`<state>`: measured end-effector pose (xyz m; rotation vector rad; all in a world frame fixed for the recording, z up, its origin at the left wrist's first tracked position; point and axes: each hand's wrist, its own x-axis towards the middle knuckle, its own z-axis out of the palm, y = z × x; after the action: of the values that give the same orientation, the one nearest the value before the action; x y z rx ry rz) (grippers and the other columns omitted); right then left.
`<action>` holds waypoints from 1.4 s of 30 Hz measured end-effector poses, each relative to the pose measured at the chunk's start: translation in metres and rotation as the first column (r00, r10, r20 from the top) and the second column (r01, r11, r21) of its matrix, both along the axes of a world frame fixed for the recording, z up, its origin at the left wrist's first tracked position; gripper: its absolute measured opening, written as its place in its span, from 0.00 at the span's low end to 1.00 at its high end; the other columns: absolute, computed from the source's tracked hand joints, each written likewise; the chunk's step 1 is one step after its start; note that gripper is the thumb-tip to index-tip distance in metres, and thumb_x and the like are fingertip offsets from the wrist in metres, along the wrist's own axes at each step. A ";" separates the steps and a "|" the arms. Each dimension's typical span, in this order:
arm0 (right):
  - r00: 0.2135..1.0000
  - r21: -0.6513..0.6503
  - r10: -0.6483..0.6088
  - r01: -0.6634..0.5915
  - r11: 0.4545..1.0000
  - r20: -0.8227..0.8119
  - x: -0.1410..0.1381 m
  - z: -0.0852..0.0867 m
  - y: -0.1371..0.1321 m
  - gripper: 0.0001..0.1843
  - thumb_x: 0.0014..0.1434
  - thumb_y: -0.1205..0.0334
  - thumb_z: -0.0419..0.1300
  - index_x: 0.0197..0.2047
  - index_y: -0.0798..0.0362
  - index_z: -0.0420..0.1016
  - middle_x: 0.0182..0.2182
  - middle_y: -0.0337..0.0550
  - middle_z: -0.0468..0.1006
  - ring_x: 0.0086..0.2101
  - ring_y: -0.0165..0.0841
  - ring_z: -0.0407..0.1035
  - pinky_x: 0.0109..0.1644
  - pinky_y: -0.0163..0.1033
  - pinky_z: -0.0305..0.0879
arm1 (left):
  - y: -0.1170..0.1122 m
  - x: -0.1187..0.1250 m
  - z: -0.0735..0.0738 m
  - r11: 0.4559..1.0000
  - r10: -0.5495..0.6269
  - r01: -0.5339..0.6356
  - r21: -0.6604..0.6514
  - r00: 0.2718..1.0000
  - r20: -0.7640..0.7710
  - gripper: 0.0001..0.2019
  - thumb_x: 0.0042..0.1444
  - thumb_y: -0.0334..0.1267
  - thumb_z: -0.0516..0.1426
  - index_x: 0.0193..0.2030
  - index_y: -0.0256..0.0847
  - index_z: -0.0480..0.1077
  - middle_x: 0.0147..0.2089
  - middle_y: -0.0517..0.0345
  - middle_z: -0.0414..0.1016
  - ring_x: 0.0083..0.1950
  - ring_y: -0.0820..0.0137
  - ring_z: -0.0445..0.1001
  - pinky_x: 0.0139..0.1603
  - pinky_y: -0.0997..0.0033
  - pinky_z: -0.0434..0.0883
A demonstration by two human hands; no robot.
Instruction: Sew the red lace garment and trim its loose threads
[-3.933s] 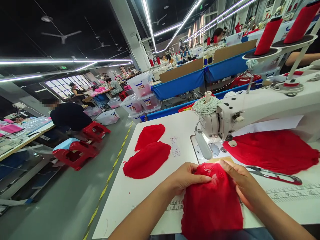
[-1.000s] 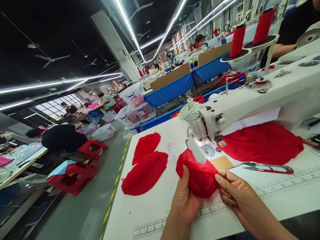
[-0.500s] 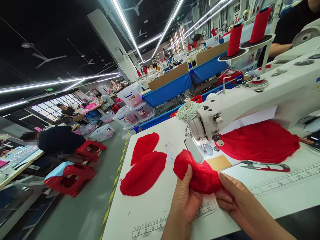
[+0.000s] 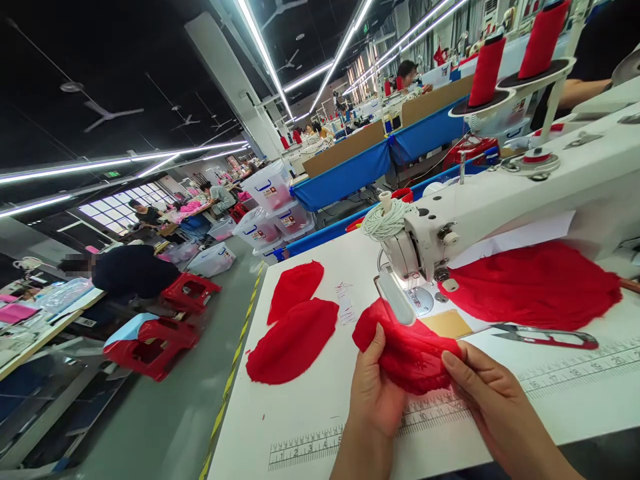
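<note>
My left hand point(image 4: 374, 393) and my right hand point(image 4: 487, 397) both grip a bunched piece of red lace fabric point(image 4: 405, 347), held just in front of the presser foot of a white sewing machine point(image 4: 500, 207). The left thumb presses on the fabric's left edge. The right thumb pinches its right edge. The fabric's upper end lies under the machine's lamp. The hands hover over the white table point(image 4: 300, 420) near its printed ruler.
Two red fabric pieces point(image 4: 295, 327) lie to the left on the table. A red pile point(image 4: 535, 287) sits behind the machine head, thread snips point(image 4: 545, 337) beside it. Red thread cones point(image 4: 543, 33) stand above. People sit at tables beyond the aisle on the left.
The long fabric piece that lay over the table edge has been gathered into a bunch and brought up to the machine's needle area. Over the last second the hands barely shifted.
</note>
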<state>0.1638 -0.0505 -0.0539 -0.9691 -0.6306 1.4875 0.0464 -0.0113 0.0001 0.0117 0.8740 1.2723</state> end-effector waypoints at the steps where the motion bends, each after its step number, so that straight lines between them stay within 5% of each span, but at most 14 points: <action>1: 0.999 0.009 -0.026 0.026 1.000 0.020 -0.001 0.000 -0.002 0.20 0.49 0.45 0.71 0.26 0.49 0.70 0.22 0.33 0.63 0.25 0.29 0.56 0.29 0.35 0.59 | 0.001 0.000 0.001 0.999 0.022 -0.022 -0.024 1.000 -0.009 0.08 0.62 0.34 0.59 0.41 0.31 0.78 0.42 0.42 0.83 0.49 0.55 0.81 0.55 0.56 0.76; 6: 0.997 -0.003 -0.047 0.047 0.999 0.055 0.000 0.006 -0.003 0.23 0.52 0.43 0.69 0.25 0.50 0.67 0.23 0.33 0.60 0.26 0.29 0.53 0.29 0.33 0.57 | 0.008 -0.004 0.004 0.989 0.094 -0.099 -0.106 0.994 -0.054 0.06 0.62 0.30 0.58 0.40 0.31 0.78 0.36 0.47 0.83 0.41 0.63 0.82 0.52 0.64 0.77; 14: 0.996 0.005 0.047 -0.047 0.999 0.073 0.008 -0.003 0.010 0.20 0.50 0.42 0.71 0.28 0.50 0.73 0.23 0.33 0.63 0.26 0.28 0.53 0.29 0.34 0.57 | 0.001 0.003 -0.004 0.998 0.067 -0.067 0.013 0.998 -0.015 0.08 0.64 0.31 0.58 0.46 0.32 0.76 0.43 0.46 0.83 0.41 0.66 0.82 0.51 0.64 0.78; 19: 0.999 -0.004 0.022 -0.022 1.000 0.045 0.006 -0.001 0.010 0.28 0.55 0.35 0.64 0.21 0.51 0.65 0.18 0.32 0.56 0.22 0.27 0.47 0.24 0.34 0.47 | 0.001 0.002 -0.008 0.997 0.070 -0.068 0.037 0.995 -0.073 0.11 0.63 0.31 0.58 0.52 0.34 0.74 0.43 0.47 0.82 0.41 0.66 0.82 0.46 0.67 0.80; 23: 0.999 -0.020 -0.015 0.016 1.000 0.030 0.004 0.001 0.012 0.27 0.52 0.38 0.67 0.23 0.51 0.63 0.19 0.29 0.52 0.22 0.25 0.44 0.24 0.34 0.44 | 0.001 0.002 -0.009 0.997 0.082 -0.081 0.016 0.995 -0.048 0.12 0.63 0.31 0.58 0.53 0.35 0.73 0.44 0.47 0.82 0.42 0.66 0.82 0.46 0.66 0.80; 27: 0.994 -0.045 -0.065 0.069 0.997 0.083 0.006 -0.005 0.015 0.24 0.48 0.39 0.70 0.31 0.51 0.71 0.20 0.29 0.55 0.22 0.25 0.47 0.23 0.33 0.45 | 0.001 0.003 -0.006 0.995 0.093 -0.094 -0.018 0.995 -0.046 0.13 0.63 0.30 0.58 0.54 0.33 0.72 0.45 0.44 0.82 0.41 0.65 0.83 0.46 0.65 0.80; 39: 0.989 0.019 0.019 -0.022 1.000 0.149 0.006 0.002 0.012 0.28 0.56 0.37 0.63 0.22 0.50 0.59 0.19 0.30 0.53 0.23 0.27 0.46 0.24 0.34 0.48 | 0.002 0.002 -0.013 0.989 0.136 -0.131 0.066 0.988 -0.079 0.13 0.63 0.31 0.58 0.55 0.35 0.71 0.48 0.46 0.82 0.47 0.64 0.82 0.56 0.60 0.76; 42: 0.984 0.045 0.014 -0.023 0.999 0.176 0.005 0.005 0.012 0.23 0.54 0.42 0.66 0.25 0.50 0.65 0.22 0.33 0.60 0.25 0.28 0.52 0.27 0.33 0.54 | 0.002 0.003 -0.013 0.990 0.120 -0.114 0.077 0.990 -0.078 0.14 0.64 0.31 0.57 0.56 0.35 0.70 0.46 0.46 0.82 0.45 0.63 0.82 0.56 0.57 0.76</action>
<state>0.1684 -0.0386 -0.0491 -1.0682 -0.7995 1.4072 0.0489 -0.0092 -0.0124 0.0714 0.9093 1.4214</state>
